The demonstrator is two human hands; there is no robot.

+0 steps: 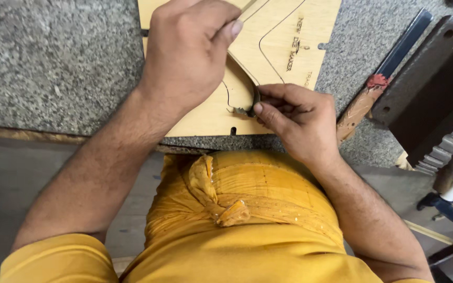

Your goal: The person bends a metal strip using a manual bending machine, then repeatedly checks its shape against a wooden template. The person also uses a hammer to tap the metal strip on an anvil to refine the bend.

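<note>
Thin metal strip (251, 102) stood on edge in curved slot of plywood die board (294, 47), near edge, long axis running near-to-far. My right hand (297, 118) was nearer, fingertips pinched shut on strip's near end. My left hand (190, 52) lay curled on board just left, fingers together, contents hidden. Board rested on granite slab (53, 63). No containers in view.

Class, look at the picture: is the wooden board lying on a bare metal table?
No, the wooden board lies on a speckled grey stone slab, with the left hand and right hand working on it.
</note>
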